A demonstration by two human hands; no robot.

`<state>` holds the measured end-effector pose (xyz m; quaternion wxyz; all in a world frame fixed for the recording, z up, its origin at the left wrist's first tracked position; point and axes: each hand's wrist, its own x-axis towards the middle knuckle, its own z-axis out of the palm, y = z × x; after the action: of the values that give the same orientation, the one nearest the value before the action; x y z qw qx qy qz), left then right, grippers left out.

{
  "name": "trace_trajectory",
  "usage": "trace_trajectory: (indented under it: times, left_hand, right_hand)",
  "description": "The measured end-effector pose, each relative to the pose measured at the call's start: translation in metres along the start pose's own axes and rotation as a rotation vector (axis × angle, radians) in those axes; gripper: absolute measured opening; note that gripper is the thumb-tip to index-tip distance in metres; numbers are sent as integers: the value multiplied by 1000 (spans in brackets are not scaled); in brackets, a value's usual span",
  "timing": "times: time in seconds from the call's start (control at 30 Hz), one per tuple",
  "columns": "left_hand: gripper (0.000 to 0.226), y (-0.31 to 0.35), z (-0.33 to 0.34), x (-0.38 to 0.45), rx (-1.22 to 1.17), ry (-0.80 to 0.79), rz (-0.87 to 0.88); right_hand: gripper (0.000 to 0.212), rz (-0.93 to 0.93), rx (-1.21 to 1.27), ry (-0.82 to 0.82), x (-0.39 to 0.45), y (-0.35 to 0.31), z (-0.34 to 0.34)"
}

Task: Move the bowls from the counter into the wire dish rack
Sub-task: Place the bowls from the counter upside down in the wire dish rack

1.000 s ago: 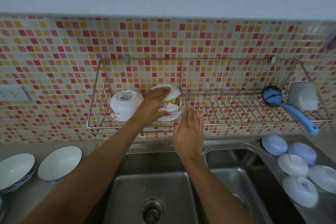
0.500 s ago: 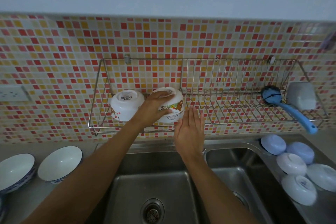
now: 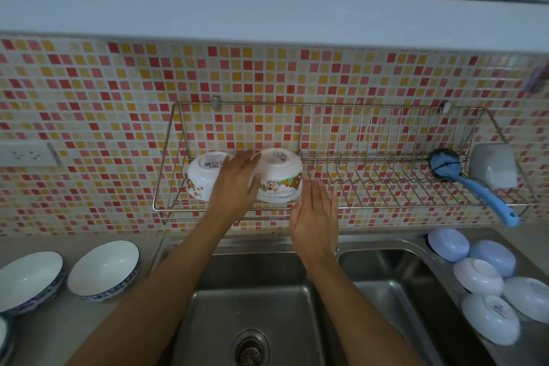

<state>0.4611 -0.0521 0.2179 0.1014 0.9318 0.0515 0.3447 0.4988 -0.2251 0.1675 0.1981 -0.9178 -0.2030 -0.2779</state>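
backsplash mosaic of red, orange, yellow, white tiles. rack bowls white with cartoon bears; brush blue. counter bowls white, blue-patterned rims; others pale blue.

1. We see a printed sticker on the upturned base of the left cartoon bowl, too small to read.
2. We see small print on the right cartoon bowl, also illegible.

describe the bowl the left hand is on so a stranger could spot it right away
Find the wire dish rack on the mosaic tile wall above the steel sink. Two upturned white bowls sit at its left end. It is the right one, the cartoon-bear bowl, under the left hand.
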Motion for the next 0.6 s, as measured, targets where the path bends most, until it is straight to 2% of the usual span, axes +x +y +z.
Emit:
trace_trajectory:
  times: [0.07, 0.17, 0.23, 0.33, 0.5, 0.6]
  left_hand:
    - [49, -12, -1, -19, 67, -27, -114]
    - [61, -25, -2, -36, 181, -87, -152]
    - [67, -28, -4, -36, 189, -151, -182]
    - [61, -28, -4, -33, 180, -255, -258]
    - [59, -22, -9, -30, 197, -346, -288]
    - [60, -19, -11, -32, 191, -313, -284]
  right_hand:
    - [52, 4, 14, -19, 0, -1, -2]
    - [57, -13, 31, -60, 9, -8, -11]
    - [64, -113, 45, -122, 22, -16, -17]
    - [60, -233, 90, -232, 34, -25, -12]
    - [56, -235, -4, -223, 28, -26, -2]
    - [57, -228, -23, -205, 26, -28, -5]
